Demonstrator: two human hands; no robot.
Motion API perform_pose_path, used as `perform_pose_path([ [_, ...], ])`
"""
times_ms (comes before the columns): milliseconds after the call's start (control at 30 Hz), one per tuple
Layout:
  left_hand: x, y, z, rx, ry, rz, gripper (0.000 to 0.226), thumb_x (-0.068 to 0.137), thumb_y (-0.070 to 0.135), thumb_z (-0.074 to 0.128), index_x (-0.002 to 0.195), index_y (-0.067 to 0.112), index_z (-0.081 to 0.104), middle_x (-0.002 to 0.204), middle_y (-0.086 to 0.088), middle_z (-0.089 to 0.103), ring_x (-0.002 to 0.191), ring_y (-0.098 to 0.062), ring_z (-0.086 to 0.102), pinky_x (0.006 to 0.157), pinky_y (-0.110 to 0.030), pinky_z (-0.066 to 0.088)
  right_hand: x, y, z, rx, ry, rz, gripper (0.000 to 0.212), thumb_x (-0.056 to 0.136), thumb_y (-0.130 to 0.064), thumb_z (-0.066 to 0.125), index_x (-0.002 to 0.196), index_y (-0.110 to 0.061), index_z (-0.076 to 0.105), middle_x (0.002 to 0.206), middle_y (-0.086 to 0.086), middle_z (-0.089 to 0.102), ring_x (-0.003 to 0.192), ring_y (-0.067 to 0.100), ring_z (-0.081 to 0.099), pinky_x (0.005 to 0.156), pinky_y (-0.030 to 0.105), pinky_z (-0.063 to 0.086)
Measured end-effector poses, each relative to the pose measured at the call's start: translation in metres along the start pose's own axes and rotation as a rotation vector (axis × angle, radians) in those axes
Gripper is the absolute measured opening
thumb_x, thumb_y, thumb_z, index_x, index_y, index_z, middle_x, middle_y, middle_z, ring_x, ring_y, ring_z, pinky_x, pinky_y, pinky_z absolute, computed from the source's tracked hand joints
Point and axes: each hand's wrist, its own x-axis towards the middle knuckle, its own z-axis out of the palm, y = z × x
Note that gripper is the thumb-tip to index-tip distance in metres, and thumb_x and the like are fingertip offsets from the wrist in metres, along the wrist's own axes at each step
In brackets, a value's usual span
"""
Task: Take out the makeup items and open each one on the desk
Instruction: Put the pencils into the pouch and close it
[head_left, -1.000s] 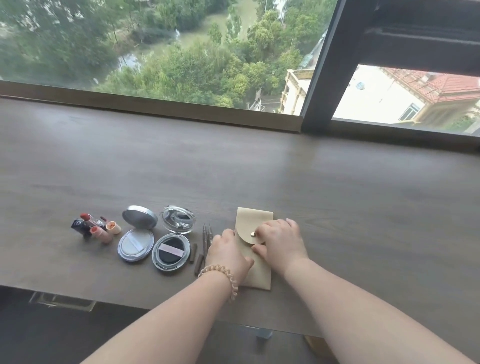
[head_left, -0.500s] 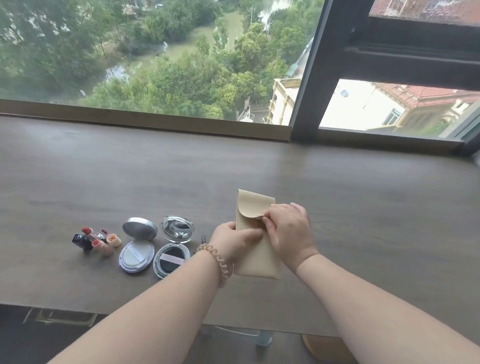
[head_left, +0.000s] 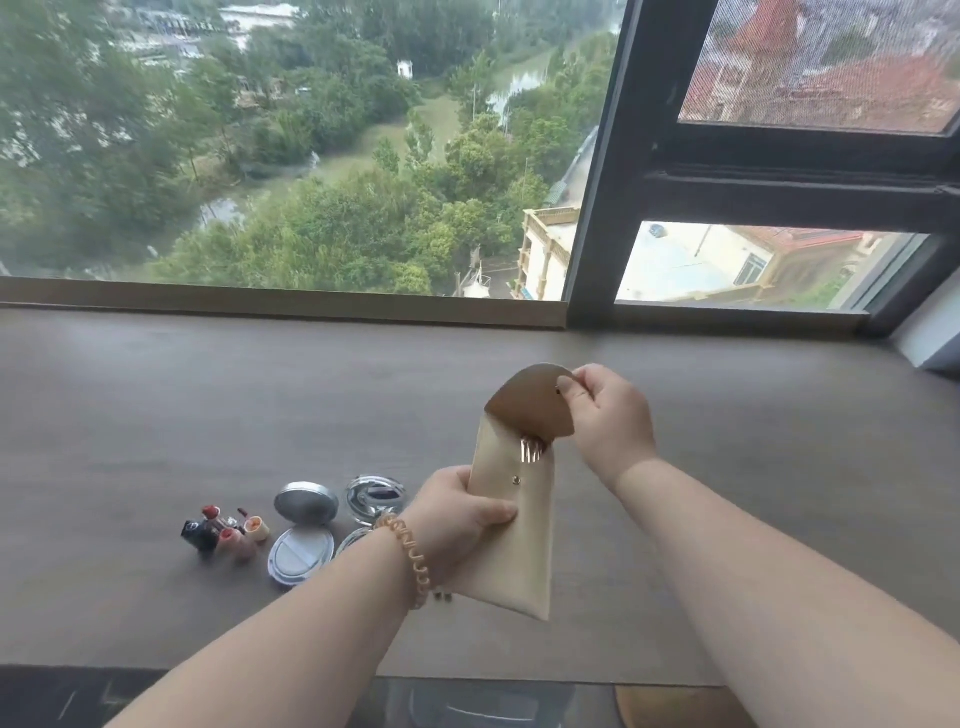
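A beige snap pouch (head_left: 514, 540) hangs upright above the desk. My left hand (head_left: 457, 506) grips its left side at the middle. My right hand (head_left: 605, 415) pinches the rounded flap (head_left: 524, 400) and holds it lifted, so the pouch mouth is open. Thin metallic tips (head_left: 531, 450) show inside the mouth. On the desk to the left lie an open silver compact (head_left: 302, 530), a second open compact (head_left: 373, 500) partly behind my left wrist, and a small cluster of opened lipsticks (head_left: 223, 530).
The dark wooden desk (head_left: 208, 405) runs along a large window with a dark frame post (head_left: 597, 208) at the back right. The desk's front edge (head_left: 156, 667) is close to me. A white wall corner (head_left: 930, 338) stands at the far right.
Both hands raised the pouch off the desk. My right hand unsnapped the flap and pulled it up, opening the pouch. The camera tilted up toward the window.
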Motion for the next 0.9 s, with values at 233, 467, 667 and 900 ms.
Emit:
perform_pose_path([
  [233, -0.027, -0.007, -0.018, -0.047, -0.242, -0.003, 0.034, 0.066, 0.006, 0.071, 0.099, 0.001, 0.066, 0.084, -0.008, 0.071, 0.072, -0.020, 0.067, 0.065, -0.030, 0.054, 0.006, -0.008, -0.012, -0.391, -0.003, -0.184, 0.022, 0.081, -0.030, 0.068, 0.101, -0.022, 0.063, 0.097, -0.001, 0.066, 0.094, 0.024, 0.057, 0.085, 0.037, 0.038],
  [467, -0.035, -0.001, -0.038, -0.031, -0.319, 0.032, 0.033, 0.070, 0.003, 0.070, 0.103, 0.000, 0.066, 0.090, -0.011, 0.071, 0.077, -0.021, 0.068, 0.068, -0.031, 0.055, -0.016, -0.015, -0.007, -0.358, -0.217, -0.374, 0.026, 0.076, 0.001, 0.057, 0.077, -0.021, 0.070, 0.082, 0.003, 0.059, 0.074, 0.025, 0.059, 0.068, 0.030, 0.042],
  [667, -0.033, -0.001, -0.044, 0.020, -0.263, 0.052, 0.040, 0.068, 0.006, 0.072, 0.106, -0.003, 0.065, 0.093, -0.013, 0.070, 0.080, -0.022, 0.067, 0.068, -0.030, 0.055, -0.027, -0.039, -0.017, 0.043, -0.635, -0.027, 0.025, 0.089, -0.020, 0.049, 0.076, -0.009, 0.068, 0.072, 0.004, 0.060, 0.066, 0.012, 0.051, 0.061, 0.024, 0.042],
  [900, -0.034, -0.003, -0.039, 0.061, -0.310, 0.030, 0.037, 0.069, 0.004, 0.070, 0.105, 0.000, 0.065, 0.090, -0.011, 0.070, 0.079, -0.022, 0.067, 0.071, -0.032, 0.056, -0.041, -0.043, -0.006, -0.530, -0.666, -0.316, 0.043, 0.093, -0.050, 0.045, 0.060, -0.023, 0.041, 0.062, -0.005, 0.047, 0.065, 0.018, 0.044, 0.051, 0.026, 0.027],
])
